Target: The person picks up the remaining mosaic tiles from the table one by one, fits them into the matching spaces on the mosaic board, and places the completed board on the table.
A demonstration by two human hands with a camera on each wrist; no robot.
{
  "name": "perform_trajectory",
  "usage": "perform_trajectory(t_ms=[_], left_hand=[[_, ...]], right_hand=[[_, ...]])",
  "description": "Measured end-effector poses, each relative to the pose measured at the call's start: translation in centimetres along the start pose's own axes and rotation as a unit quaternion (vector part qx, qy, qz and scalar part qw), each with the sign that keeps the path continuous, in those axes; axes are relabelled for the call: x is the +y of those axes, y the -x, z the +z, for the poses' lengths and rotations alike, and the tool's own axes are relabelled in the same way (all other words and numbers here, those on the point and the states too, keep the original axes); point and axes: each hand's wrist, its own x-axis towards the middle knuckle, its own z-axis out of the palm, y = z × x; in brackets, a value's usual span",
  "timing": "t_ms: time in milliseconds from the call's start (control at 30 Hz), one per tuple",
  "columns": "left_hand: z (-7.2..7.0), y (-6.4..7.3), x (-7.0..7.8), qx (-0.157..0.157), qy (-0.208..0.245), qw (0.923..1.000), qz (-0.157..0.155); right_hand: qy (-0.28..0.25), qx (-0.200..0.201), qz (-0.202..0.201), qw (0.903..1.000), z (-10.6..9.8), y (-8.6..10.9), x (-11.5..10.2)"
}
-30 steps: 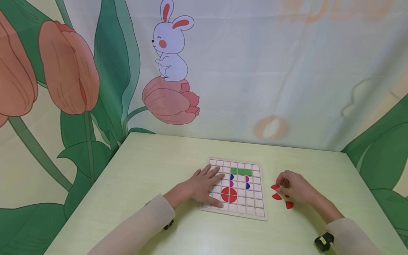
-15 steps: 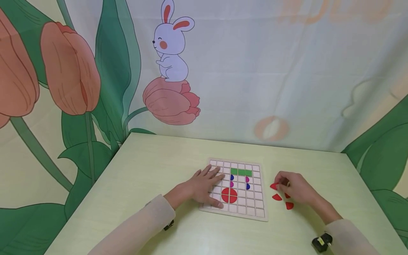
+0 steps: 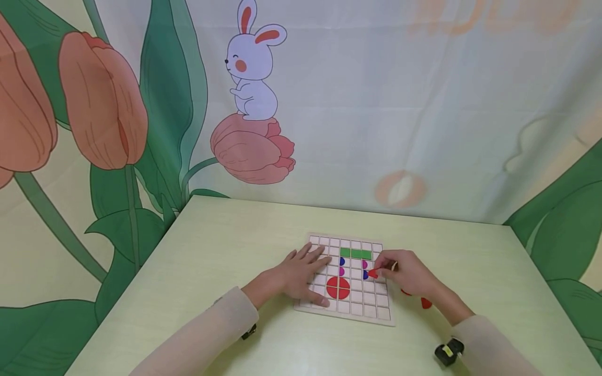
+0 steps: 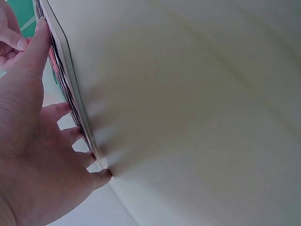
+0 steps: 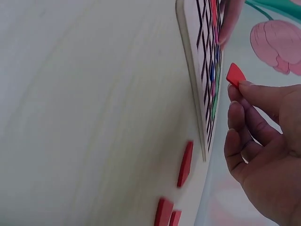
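A white grid board (image 3: 370, 312) lies on the table, carrying green squares (image 3: 356, 254), small blue and magenta half-round pieces, and a red circle (image 3: 338, 288) made of quarter pieces. My left hand (image 3: 301, 275) rests on the board's left side with its fingers spread. Above the right part of the board, my right hand (image 3: 408, 271) pinches a red quarter-circle piece (image 5: 235, 74) between thumb and forefinger. In the head view this piece (image 3: 373, 273) hides part of the grid beside a blue half-round piece (image 3: 365, 274).
More red pieces lie on the table right of the board, one red piece (image 3: 426, 303) plainly in sight and others partly behind the right hand. The pale table (image 3: 244, 230) ends at a printed curtain (image 3: 348, 130) with tulips and a rabbit.
My right hand has lifted a red quarter-circle piece from the loose ones and moved left with it, over the board's right side. The left hand has stayed in place.
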Motion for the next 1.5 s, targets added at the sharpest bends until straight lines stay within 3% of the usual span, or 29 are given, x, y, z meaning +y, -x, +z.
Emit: perform_trajectory(t_ms=[300,700,1500], left_hand=[[-0.1,0.0,0.0,-0.001,0.005,1.0,0.003],[0.2,-0.2,-0.1,0.002,-0.004,1.0,0.002],[0.1,-0.1,-0.1,0.003,0.003,1.0,0.004]], right_hand=[[0.006,-0.04,-0.027,0.9988,1.9,-1.4,-1.7],[-0.002,-0.086,-0.042,0.9954,2.6,-1.6,-2.0],[0.03,-0.074,-0.02,0.9966,3.5,-1.6,-2.3]])
